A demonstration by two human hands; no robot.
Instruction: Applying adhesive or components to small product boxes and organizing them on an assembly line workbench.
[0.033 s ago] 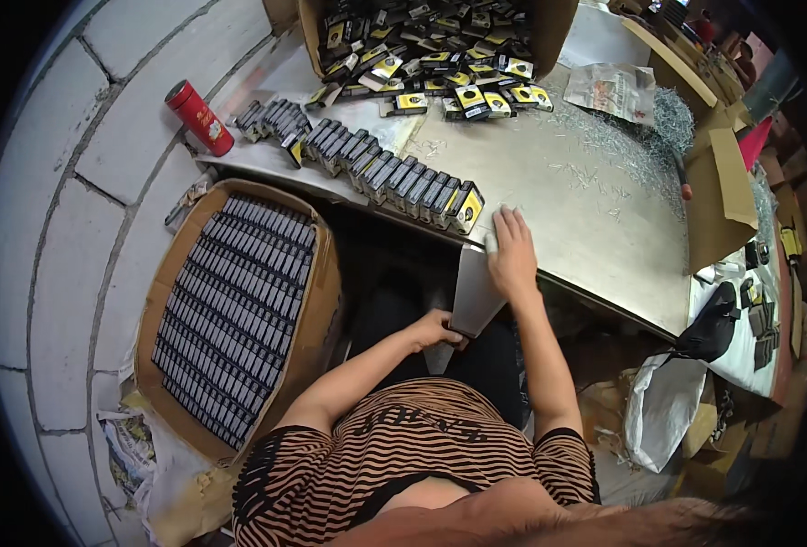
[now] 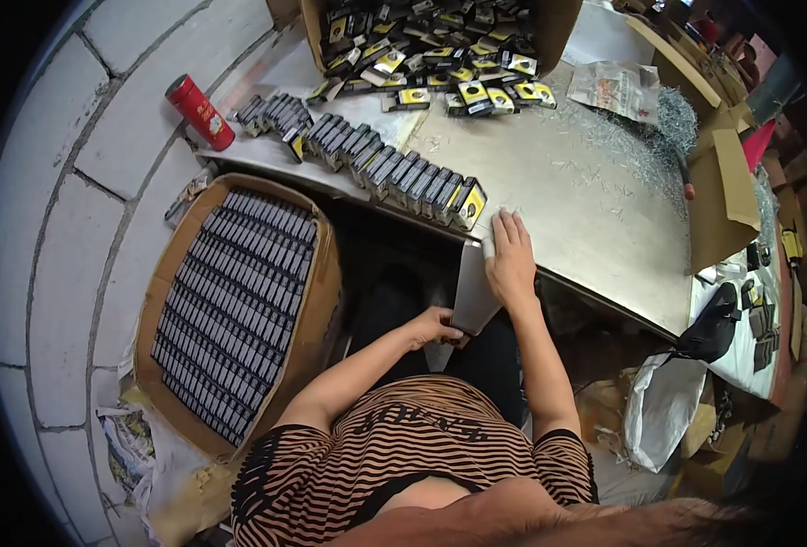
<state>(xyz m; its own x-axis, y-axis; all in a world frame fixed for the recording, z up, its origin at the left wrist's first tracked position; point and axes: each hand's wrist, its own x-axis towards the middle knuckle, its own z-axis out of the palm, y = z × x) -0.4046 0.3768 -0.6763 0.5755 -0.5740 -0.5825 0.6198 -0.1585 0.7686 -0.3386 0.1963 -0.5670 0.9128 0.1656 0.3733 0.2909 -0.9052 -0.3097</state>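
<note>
A narrow, flat, grey-white panel or tray point(image 2: 475, 287) slants between my lap and the table's front edge. My left hand point(image 2: 435, 326) is closed around its lower end, with the fingertips partly hidden. At the upper end lies my right hand point(image 2: 510, 260), its fingers stretched out flat over the table edge and its thumb side against the panel. Just left of those fingertips, a long row of small black, grey and yellow boxes point(image 2: 413, 187) stands on edge along the table's front. The nearest box point(image 2: 469, 208) shows its yellow face.
At my left stands a carton point(image 2: 331, 273) packed with rows of small boxes. A carton point(image 2: 558, 36) of loose boxes spills onto the metal table point(image 2: 595, 246). Loose nails or pins point(image 2: 668, 128) are heaped at right. A red canister point(image 2: 200, 113) stands at far left.
</note>
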